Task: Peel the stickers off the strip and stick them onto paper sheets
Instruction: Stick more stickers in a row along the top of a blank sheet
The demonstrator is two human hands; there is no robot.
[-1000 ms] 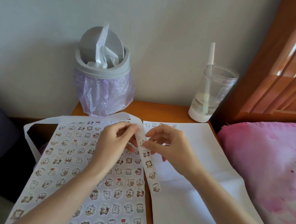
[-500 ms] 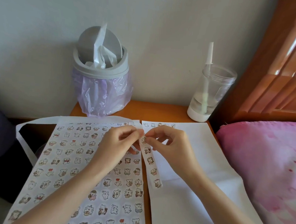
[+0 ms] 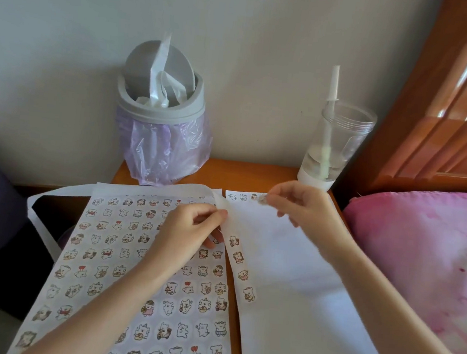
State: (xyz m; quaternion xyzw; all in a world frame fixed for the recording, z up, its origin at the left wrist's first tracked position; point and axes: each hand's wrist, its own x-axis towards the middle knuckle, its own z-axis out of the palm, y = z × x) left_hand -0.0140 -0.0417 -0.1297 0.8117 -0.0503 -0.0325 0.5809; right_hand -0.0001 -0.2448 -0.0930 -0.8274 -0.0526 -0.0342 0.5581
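Now the right hand [image 3: 306,209] is off the strip [image 3: 239,263], pinching a sticker [image 3: 261,199] at the top of the blank sheet [image 3: 289,268]. The left hand [image 3: 190,229] still pinches the strip, lying along that sheet's left edge.

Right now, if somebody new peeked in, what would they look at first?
Probably the big paper sheet on the left, packed with rows of little cartoon stickers. Next come the two hands in the middle: the left hand pinches the sticker strip, and the right hand pinches one sticker at the top of the white sheet on the right. Behind them stands a grey bin with a purple bag.
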